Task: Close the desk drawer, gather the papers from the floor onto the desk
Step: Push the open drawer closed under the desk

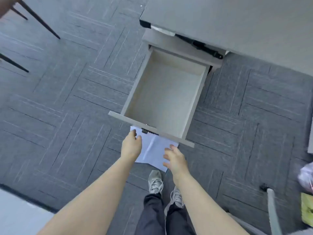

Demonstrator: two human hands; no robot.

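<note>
The desk drawer (128, 99) stands pulled fully out from under the grey desk (237, 19), and it is empty inside. White papers (152, 150) lie on the carpet just below the drawer's front panel. My left hand (132, 145) hovers over the papers' left edge with fingers slightly curled, holding nothing. My right hand (175, 158) is over the papers' right side, fingers spread apart. Both hands are close to the drawer front but not touching it.
Dark chair legs (39, 21) stand at the upper left. A grey surface (20, 216) fills the lower left corner. A chair frame (272, 209), a plastic bag (306, 177) and a green item (307, 211) sit at the right edge. My shoes (155, 182) are just behind the papers.
</note>
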